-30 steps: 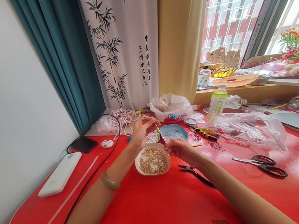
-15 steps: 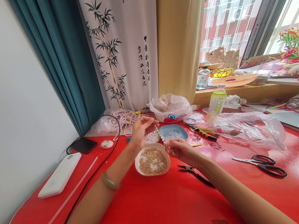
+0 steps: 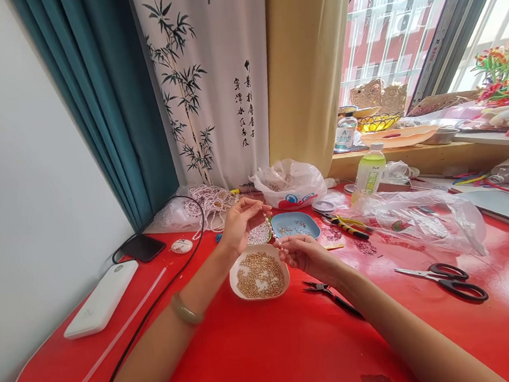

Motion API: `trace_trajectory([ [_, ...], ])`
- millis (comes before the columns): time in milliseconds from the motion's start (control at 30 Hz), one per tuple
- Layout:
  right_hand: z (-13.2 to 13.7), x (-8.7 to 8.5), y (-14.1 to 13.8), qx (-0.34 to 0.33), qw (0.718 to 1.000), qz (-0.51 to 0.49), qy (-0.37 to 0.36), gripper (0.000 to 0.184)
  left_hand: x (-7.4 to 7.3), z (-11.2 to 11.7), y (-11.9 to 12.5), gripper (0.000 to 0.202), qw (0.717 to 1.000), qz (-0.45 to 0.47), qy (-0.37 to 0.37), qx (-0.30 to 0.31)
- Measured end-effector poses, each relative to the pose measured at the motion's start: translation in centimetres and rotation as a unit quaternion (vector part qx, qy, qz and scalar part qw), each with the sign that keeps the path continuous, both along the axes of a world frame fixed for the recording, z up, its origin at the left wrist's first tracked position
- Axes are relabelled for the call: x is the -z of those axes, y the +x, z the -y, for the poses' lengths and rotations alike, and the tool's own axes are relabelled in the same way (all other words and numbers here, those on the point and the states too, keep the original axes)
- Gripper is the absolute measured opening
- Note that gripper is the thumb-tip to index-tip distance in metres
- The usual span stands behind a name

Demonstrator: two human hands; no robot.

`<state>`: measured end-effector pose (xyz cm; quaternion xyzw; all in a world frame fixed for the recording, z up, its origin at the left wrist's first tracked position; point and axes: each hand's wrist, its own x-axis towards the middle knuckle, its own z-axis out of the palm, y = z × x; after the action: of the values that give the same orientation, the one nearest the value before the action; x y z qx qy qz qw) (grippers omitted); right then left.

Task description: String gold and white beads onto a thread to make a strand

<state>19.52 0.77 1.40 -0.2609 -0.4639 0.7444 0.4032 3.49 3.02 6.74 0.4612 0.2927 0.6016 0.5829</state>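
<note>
At the left of the red table (image 3: 259,345), a white power bank (image 3: 101,299) lies near a dark phone (image 3: 143,247), with a black cable (image 3: 203,219) looping past. Pale pink bead strings (image 3: 213,200) are heaped on plastic farther back.

Next comes the left hand (image 3: 242,222), its thumb and forefinger pinching the upper end of a short bead strand (image 3: 271,228). The strand slants down, off the table, to the right hand (image 3: 303,252), whose thumb and fingertips pinch its lower end. At this size I cannot tell whether the fingertips press on beads or on the thread or wire.

Below and just left of the strand sits a cream bowl (image 3: 233,285) of gold beads; behind it are loose white beads (image 3: 259,234) and a blue tray (image 3: 304,217) of small pieces. Right of these lie yellow-and-black pliers (image 3: 351,228), black-handled pliers (image 3: 322,287) nearer the person, and black-handled scissors (image 3: 449,281).

To handle the strand well, I would grip both ends lightly, holding it only just taut so nothing kinks or slides off. Working low over the bowl would probably catch a dropped bead, though it would mix with the gold ones.
</note>
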Motion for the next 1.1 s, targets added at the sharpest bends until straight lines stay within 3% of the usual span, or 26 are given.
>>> trace_trajectory([
  [1100,0.56,-0.44,-0.14,-0.019,1.0,-0.017,-0.007,0.01,0.22,-0.33,-0.27,0.014,0.999,-0.039,-0.023,-0.028],
])
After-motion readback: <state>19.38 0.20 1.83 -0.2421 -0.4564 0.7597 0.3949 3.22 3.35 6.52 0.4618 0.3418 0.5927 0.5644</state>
